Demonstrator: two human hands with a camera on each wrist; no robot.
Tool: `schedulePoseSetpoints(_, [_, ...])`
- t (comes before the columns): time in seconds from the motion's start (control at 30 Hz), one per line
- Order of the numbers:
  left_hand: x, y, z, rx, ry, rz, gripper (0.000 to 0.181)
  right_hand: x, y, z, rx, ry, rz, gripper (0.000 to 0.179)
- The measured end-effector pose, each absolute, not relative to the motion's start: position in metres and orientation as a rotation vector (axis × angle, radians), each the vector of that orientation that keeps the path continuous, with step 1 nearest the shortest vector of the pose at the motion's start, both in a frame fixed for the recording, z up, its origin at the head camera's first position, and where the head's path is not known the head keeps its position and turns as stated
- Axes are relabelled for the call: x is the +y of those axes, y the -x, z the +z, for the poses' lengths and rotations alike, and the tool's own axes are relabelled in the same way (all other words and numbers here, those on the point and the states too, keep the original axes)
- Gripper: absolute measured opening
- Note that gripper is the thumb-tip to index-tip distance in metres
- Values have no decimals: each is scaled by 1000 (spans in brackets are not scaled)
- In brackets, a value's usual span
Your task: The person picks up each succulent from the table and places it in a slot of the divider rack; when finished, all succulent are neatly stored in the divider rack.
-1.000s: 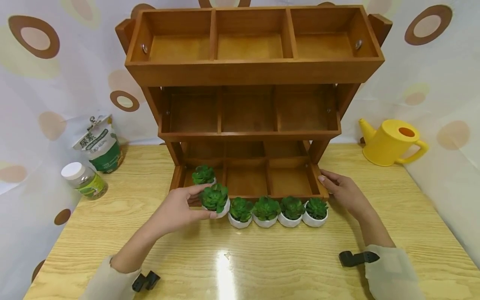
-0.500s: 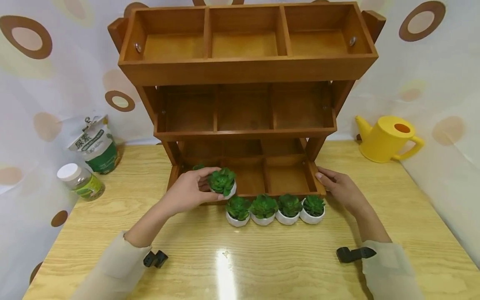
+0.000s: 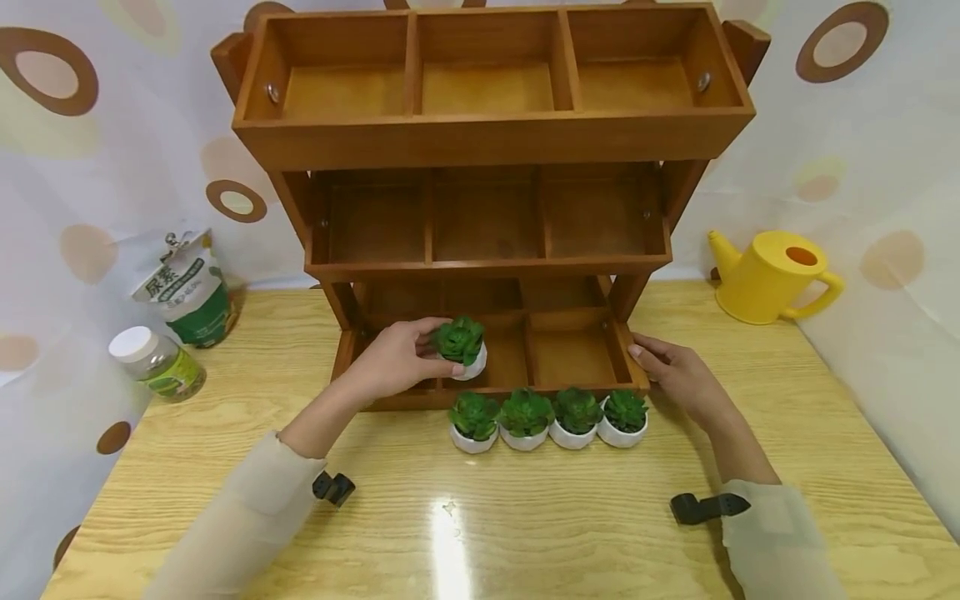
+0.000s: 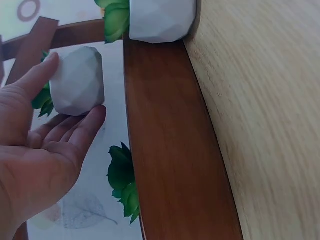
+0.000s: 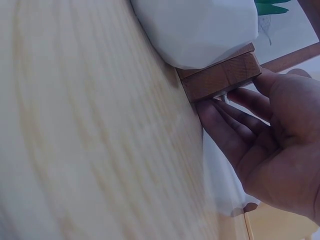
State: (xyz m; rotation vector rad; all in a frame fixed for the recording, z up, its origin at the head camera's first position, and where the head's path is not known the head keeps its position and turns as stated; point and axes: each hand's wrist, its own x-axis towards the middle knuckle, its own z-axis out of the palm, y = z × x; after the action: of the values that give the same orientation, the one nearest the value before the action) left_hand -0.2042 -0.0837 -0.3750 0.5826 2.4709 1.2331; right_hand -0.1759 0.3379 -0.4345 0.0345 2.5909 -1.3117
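My left hand point(image 3: 401, 358) pinches a small potted succulent point(image 3: 461, 343) by its white faceted pot, over the middle compartment of the bottom tier of a wooden three-tier plant stand point(image 3: 487, 142). In the left wrist view the thumb lies on one side of the pot point(image 4: 77, 82) and the fingers on the other. Another succulent point(image 4: 125, 185) shows behind the tier's front board; in the head view my left hand hides it. My right hand point(image 3: 678, 375) grips the right end of the bottom tier, with thumb and fingers around the wooden corner point(image 5: 220, 77).
Several potted succulents point(image 3: 525, 421) stand in a row along the stand's front. A yellow watering can point(image 3: 772, 279) is at the back right. On the left are a green-and-white bag point(image 3: 191, 296) and a white-lidded jar point(image 3: 159, 364). A patterned cloth hangs behind.
My left hand has carried the succulent up and to the right, from the left end of the row to above the bottom tier's middle compartment. My right hand has kept its grip.
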Motion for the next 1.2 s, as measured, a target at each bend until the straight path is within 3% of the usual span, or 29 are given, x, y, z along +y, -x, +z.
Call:
schedulePoseSetpoints(0.57, [-57,228,-387,2488,-619,1108,63,339,177,-436,2598,-19,-1307,70])
schedulePoseSetpoints(1.2, [-22,238,-396,2551,-582,875,70,338,175,-434,2593,-34,-1304,72])
